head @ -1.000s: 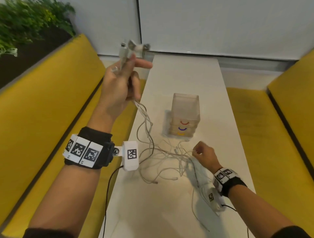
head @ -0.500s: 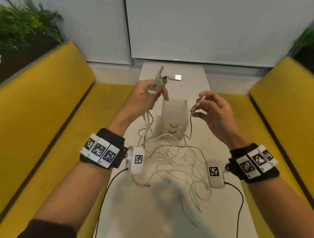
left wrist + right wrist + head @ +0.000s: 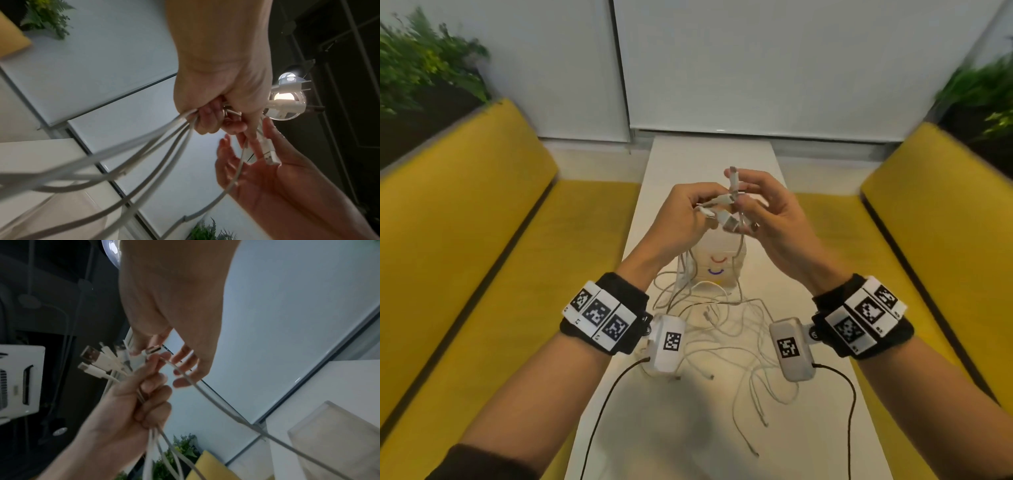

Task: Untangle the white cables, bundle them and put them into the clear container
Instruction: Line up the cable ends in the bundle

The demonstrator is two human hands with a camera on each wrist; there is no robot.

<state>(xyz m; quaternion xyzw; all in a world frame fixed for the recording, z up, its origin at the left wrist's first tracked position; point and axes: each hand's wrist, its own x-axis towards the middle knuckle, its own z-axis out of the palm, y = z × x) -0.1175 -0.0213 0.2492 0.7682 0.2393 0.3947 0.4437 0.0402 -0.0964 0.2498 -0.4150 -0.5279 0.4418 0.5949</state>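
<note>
Above the container, left hand gripped several cable ends in curled fingers; right hand, fingers half spread, apparently pinched one plug.

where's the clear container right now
In the head view the clear container stands mid-table, directly below the two raised hands and just beyond the loose white cables; the right wrist view shows it lower right.

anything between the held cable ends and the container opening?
Nothing visible. Both hands hold the cable ends above the container; its opening is hidden behind them. The remaining cables lie tangled on the table.
</note>
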